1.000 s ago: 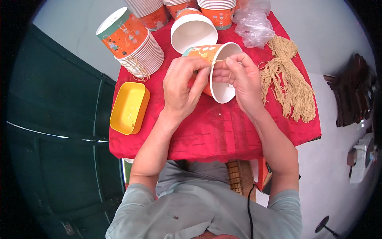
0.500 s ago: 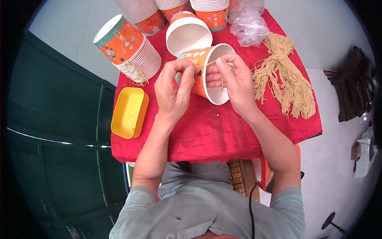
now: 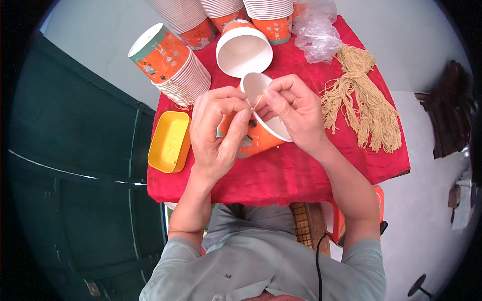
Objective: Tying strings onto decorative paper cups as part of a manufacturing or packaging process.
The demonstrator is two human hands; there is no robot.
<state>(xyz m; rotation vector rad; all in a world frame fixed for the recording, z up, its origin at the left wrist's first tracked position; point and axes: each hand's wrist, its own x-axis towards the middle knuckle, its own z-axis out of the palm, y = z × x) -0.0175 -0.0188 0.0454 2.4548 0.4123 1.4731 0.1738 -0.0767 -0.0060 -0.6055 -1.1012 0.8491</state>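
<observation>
An orange paper bucket [image 3: 261, 139] with a white inside lies tilted on the red cloth, its mouth toward the right. At its rim my left hand [image 3: 216, 128] pinches a thin tan string [image 3: 252, 107] between thumb and forefinger. My right hand [image 3: 296, 113] pinches the same string from the other side, thumb against forefinger, in front of the bucket's mouth. Both hands partly cover the bucket. A bundle of tan strings [image 3: 359, 100], gathered near its top, lies to the right of my right hand.
A yellow tray [image 3: 169, 143] with small bits inside sits left of my left hand. Behind it leans an upturned bucket stack [image 3: 173, 62] with strings over its rims. Another bucket [image 3: 245, 52] lies open toward me. More stacks [image 3: 271, 22] and a clear plastic bag [image 3: 317, 37] stand behind.
The bucket has tipped and turned, its rim now slanting under my hands. My fingertips have drawn closer together and lower, and my right fingers have come out of the bucket's mouth.
</observation>
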